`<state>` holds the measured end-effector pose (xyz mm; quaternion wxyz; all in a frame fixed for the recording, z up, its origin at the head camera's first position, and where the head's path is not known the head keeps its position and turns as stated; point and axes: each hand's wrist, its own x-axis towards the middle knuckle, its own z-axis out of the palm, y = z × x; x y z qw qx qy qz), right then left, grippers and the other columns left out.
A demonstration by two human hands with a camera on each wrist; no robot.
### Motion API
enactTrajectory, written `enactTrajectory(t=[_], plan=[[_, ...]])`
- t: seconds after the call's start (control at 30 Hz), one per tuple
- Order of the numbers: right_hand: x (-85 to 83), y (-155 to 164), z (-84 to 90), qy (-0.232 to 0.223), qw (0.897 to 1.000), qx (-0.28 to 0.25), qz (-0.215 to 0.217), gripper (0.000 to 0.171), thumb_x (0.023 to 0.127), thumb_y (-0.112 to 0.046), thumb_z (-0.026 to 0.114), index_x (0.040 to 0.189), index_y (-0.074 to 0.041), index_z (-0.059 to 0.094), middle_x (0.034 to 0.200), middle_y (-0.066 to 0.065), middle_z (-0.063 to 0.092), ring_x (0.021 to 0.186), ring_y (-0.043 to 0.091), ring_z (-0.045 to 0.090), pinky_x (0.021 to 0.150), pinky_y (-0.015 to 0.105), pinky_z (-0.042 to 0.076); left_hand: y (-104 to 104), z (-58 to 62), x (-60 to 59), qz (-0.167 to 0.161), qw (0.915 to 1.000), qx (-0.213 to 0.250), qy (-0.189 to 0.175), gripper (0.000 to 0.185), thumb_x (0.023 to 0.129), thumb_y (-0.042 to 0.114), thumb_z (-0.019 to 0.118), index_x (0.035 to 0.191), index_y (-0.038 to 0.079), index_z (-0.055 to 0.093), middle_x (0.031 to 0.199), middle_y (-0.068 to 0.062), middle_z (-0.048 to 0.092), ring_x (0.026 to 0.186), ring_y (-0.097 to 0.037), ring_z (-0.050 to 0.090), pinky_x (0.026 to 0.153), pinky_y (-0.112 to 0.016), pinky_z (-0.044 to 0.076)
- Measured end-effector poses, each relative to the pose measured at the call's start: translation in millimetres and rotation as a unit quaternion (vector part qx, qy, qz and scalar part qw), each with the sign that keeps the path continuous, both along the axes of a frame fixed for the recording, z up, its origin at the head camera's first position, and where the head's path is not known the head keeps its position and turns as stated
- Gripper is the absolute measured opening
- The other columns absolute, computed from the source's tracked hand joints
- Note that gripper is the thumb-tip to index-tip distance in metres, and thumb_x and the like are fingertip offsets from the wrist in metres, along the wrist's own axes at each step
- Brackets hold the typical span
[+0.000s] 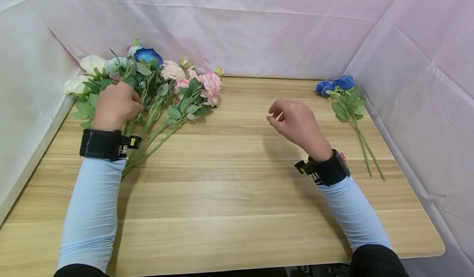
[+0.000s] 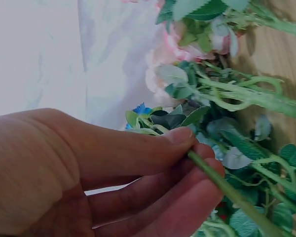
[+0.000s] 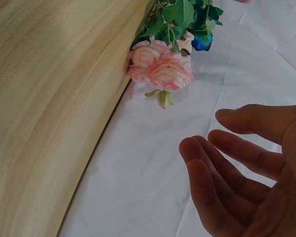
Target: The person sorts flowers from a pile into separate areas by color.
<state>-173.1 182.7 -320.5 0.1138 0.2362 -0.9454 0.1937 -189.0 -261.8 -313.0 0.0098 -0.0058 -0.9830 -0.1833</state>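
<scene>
At the left, my left hand [image 1: 117, 104] is over a bunch of artificial flowers. Its thumb and fingers pinch a green flower stem [image 2: 227, 190] in the left wrist view. Blue petals show just beyond the thumb there, and a large blue flower [image 1: 148, 57] stands above the bunch in the head view; which bloom tops the pinched stem I cannot tell. White flowers [image 1: 92, 64] lie to the left, pink flowers [image 1: 211, 87] to the right. My right hand [image 1: 298, 120] hovers over the table with loosely bent fingers, holding nothing; the right wrist view shows its thumb apart from the fingers.
Two blue flowers [image 1: 344, 82] with leafy stems lie at the table's right side, stems toward the front. White cloth [image 1: 237, 34] hangs behind and along both sides of the wooden table [image 1: 207, 203].
</scene>
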Motion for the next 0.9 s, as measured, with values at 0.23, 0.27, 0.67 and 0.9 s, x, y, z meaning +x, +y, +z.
enactTrajectory(t=[0.23,0.27,0.67,0.9], plan=[[-0.8,-0.4,-1.5,-0.003,1.0,0.006,-0.004,0.01,0.095,-0.022,0.074,0.098,-0.012,0.075,0.088,0.004,0.078,0.077,0.019,0.074,0.065,0.039,0.055,4.7,11.3,4.0,0.016,0.9988,-0.014,0.044,0.041,0.088,0.006,0.057,0.047,0.013,0.054,0.05,-0.003,0.043,0.055,-0.025,0.04,0.06,-0.041,0.037],[-0.8,-0.4,-1.7,-0.003,1.0,0.007,-0.005,0.01,0.095,-0.023,0.074,0.098,-0.013,0.075,0.088,0.004,0.078,0.077,0.019,0.074,0.065,0.039,0.055,5.3,12.6,4.6,0.017,0.9984,-0.012,0.052,0.038,0.088,0.007,0.058,0.05,0.009,0.059,0.052,-0.008,0.05,0.056,-0.028,0.045,0.06,-0.044,0.041],[-1.2,-0.6,-3.6,-0.005,1.0,0.01,-0.008,0.011,0.095,-0.024,0.074,0.097,-0.013,0.075,0.088,0.004,0.078,0.076,0.018,0.073,0.064,0.038,0.055,13.4,24.9,11.1,0.018,0.9963,0.006,0.083,0.025,0.092,0.008,0.059,0.098,-0.004,0.08,0.101,-0.03,0.075,0.082,-0.049,0.064,0.068,-0.057,0.047],[-2.5,-2.0,-3.8,-0.011,1.0,0.011,-0.005,0.011,0.096,-0.023,0.073,0.098,-0.013,0.076,0.087,0.003,0.078,0.076,0.018,0.073,0.063,0.037,0.054,21.1,26.7,12.5,0.006,0.9971,0.024,0.072,0.023,0.095,0.01,0.062,0.099,-0.003,0.08,0.103,-0.029,0.075,0.087,-0.048,0.065,0.071,-0.058,0.048]])
